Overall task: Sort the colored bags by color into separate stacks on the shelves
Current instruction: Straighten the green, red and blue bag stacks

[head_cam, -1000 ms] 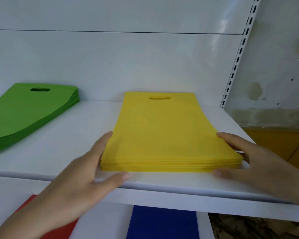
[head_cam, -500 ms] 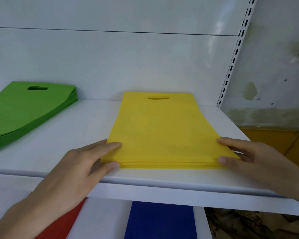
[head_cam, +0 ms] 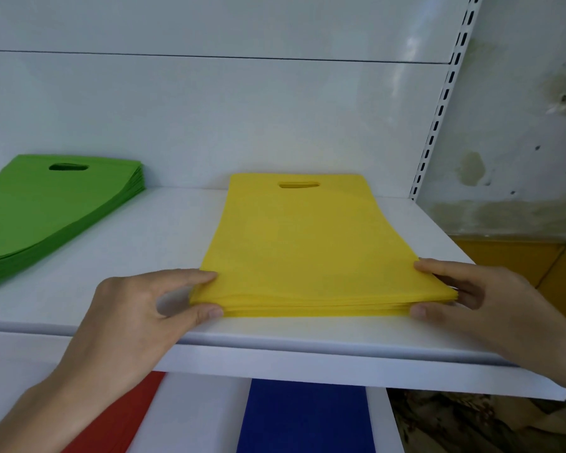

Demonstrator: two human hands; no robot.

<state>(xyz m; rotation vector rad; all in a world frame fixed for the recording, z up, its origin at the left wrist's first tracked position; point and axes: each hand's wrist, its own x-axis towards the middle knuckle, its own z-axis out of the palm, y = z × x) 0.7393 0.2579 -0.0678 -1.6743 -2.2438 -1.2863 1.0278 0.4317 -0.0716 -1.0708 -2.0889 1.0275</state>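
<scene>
Left hand (head_cam: 134,308) and right hand (head_cam: 477,299) each pinch a front corner of the yellow bag stack (head_cam: 307,250).

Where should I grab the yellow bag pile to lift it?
Pinch the yellow stack at its two near corners, coming from the front, as the left hand and right hand do. It lies flat, handle holes toward the back wall.

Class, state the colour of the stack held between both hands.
The stack is yellow; head view.
</scene>
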